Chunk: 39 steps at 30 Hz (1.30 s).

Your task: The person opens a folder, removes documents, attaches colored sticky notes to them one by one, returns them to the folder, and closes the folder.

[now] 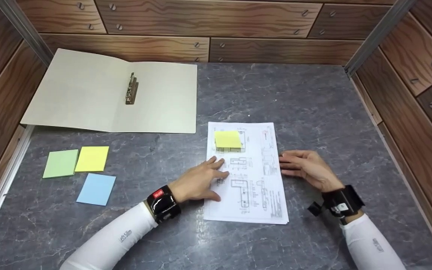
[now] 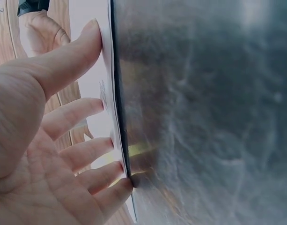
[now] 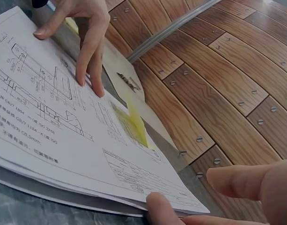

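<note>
A stack of printed drawing sheets (image 1: 255, 210) lies on the table, its pages showing technical outlines. Near its top a yellow sticky note (image 1: 228, 139) is stuck on, one side lifting off the page in the right wrist view. My left hand (image 1: 200, 180) rests on the stack's left side with fingers spread. At the right edge of the sheets is my right hand (image 1: 309, 168), its fairly straight fingertips touching the paper's side. In the right wrist view the thumb (image 3: 237, 180) stands apart from the pages, while a fingertip (image 3: 161, 208) meets their edge.
An open cream folder (image 1: 77, 90) with a metal clip (image 1: 131, 90) lies at the back left. Green (image 1: 60, 163), yellow (image 1: 92, 159) and blue (image 1: 96, 189) sticky note pads sit at the left. Wood-patterned walls (image 1: 208, 18) border the grey table (image 1: 313, 105).
</note>
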{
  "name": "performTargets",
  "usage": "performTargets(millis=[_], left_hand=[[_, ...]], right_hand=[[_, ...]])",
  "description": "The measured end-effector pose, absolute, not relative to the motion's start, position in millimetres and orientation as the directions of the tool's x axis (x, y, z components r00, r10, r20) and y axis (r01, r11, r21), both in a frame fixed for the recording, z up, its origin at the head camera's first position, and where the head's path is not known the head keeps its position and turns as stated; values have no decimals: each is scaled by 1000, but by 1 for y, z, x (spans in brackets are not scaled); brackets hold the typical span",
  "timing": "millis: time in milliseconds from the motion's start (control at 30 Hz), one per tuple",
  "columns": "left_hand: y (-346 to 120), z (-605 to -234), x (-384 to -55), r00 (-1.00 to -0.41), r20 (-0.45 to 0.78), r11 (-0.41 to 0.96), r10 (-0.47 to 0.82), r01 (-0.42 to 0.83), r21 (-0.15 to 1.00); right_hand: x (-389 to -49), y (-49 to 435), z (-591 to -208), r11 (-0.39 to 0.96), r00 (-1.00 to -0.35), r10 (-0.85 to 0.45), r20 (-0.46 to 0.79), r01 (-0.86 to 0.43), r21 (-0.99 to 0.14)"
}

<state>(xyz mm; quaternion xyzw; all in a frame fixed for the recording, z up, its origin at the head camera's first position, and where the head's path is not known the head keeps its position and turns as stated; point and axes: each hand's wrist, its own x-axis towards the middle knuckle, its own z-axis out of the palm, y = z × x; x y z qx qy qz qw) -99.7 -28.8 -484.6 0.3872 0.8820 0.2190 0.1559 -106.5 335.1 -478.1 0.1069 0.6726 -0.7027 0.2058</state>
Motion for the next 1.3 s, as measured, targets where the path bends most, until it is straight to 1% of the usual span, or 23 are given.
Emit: performTargets(millis=[100,467,767,900,1100,1300], left_hand=[[-29,-485,-100,-651,-112,608,750,614,504],[-28,-484,-99,-657,-119,615,745,606,504],[-29,-486,-99,-661,-117,612,741,595,521],[-28,-485,-99,-663,-117,615,739,595,517],[-28,-485,-98,-662,-123,617,739,592,519],[-28,-486,-99,-661,-115,615,741,601,511]], right_hand=[[-108,336,-477,-17,-881,-154,-448,455,-890],[-112,330,-473,84,-846,-171,-505,499,-863],[-115,323,-472,73,-833,-166,-528,524,-849],[-116,318,-473,129,-839,-156,-521,505,-853],[-113,316,-471,220,-876,-144,-461,425,-878],[-110,317,-472,182,-893,-140,-429,402,-897]])
